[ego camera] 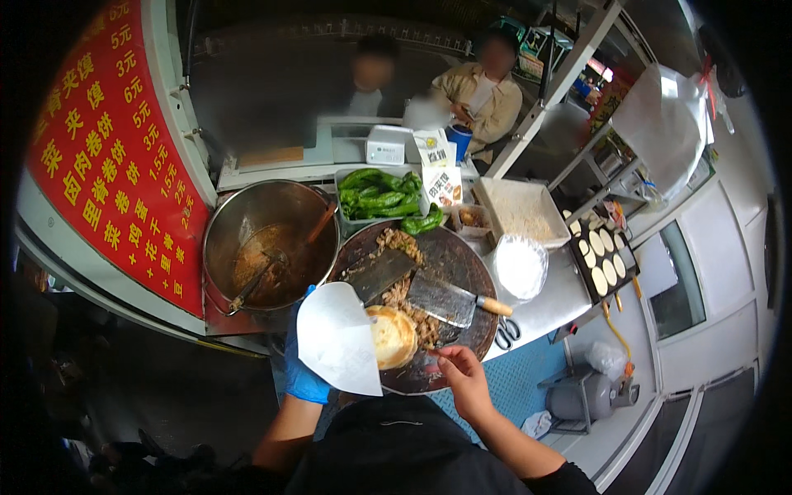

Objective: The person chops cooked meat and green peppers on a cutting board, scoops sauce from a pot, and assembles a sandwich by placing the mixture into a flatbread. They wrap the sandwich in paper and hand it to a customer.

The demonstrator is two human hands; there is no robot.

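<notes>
My left hand (304, 374), in a blue glove, holds a white paper wrapper (337, 337) at the left of the round chopping block (476, 272). A golden round flatbread (395, 339) shows at the wrapper's right edge, above the block; how far it reaches into the paper is hidden. Bare, my right hand (461, 374) is at the block's near edge, thumb and forefinger close together. Whether they pinch a scrap is too small to tell. Chopped meat (427, 328) lies between a wooden-handled cleaver (442, 300) and a second, dark blade (380, 272).
Left stands a deep steel pot (272, 247) of brown broth with ladles. Behind the block are a tub of green peppers (374, 198) and a white tray (526, 213). Scissors (508, 334) lie right; flatbreads (603, 253) sit on a griddle. Two people (482, 93) stand beyond the counter.
</notes>
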